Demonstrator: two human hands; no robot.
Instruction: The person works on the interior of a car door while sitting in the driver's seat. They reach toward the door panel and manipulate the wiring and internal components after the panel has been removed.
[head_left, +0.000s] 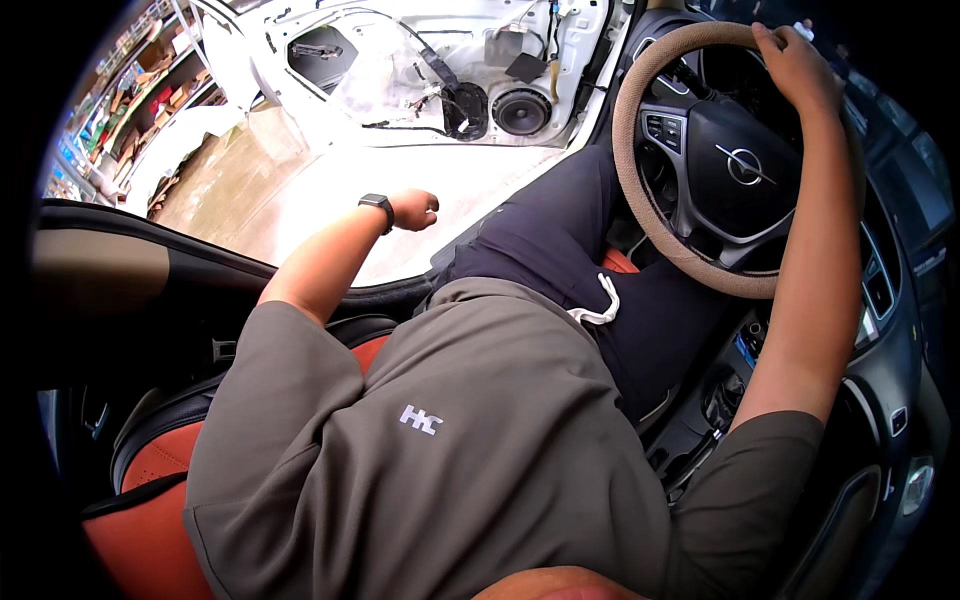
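Note:
My right hand [797, 68] is closed over the upper right of the steering wheel rim; the beige woven cover of the steering wheel [636, 170] runs under my fingers. Buttons [664, 130] sit on the wheel's left spoke, and the dark hub [738, 165] fills its middle. Out in the open doorway, to my left, my left hand [413, 210] hangs loosely curled, touching nothing, with no object showing in it. A dark watch [377, 208] circles that wrist. Beyond it stands the white car door [400, 75], its inner trim off.
A round speaker [521, 111], wiring and plastic film show on the bare door. Orange and black seat parts [165, 455] lie behind me. The centre console [690, 440] runs along my right side. Shelves [130, 115] with boxes stand outside at the far left.

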